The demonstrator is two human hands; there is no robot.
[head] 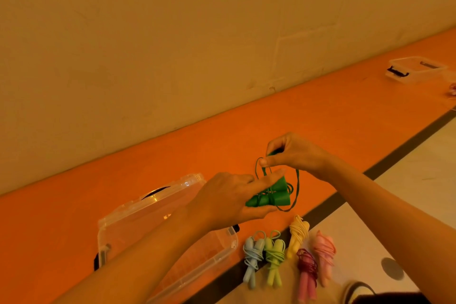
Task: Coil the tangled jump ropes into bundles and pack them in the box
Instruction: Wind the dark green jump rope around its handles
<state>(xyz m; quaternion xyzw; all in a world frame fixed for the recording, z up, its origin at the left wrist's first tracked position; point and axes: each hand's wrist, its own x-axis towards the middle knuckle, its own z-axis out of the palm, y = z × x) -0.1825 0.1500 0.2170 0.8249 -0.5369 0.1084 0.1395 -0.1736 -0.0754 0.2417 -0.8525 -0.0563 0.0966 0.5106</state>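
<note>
My left hand [229, 198] grips the two dark green handles of a green jump rope [271, 196], held above the orange floor. My right hand [293, 153] pinches a loop of that rope's cord just above the handles. A loose loop hangs down to the right. The clear plastic box [138, 227] lies open below my left forearm. Several coiled bundles lie on the floor by the box: light blue [253, 255], light green [274, 256], yellow [297, 233], dark red [306, 271] and pink [324, 254].
A second clear box with a black latch [414, 70] stands far right near the wall. A dark stripe [394, 155] divides the orange floor from pale floor. A shoe [357, 291] shows at the bottom right edge.
</note>
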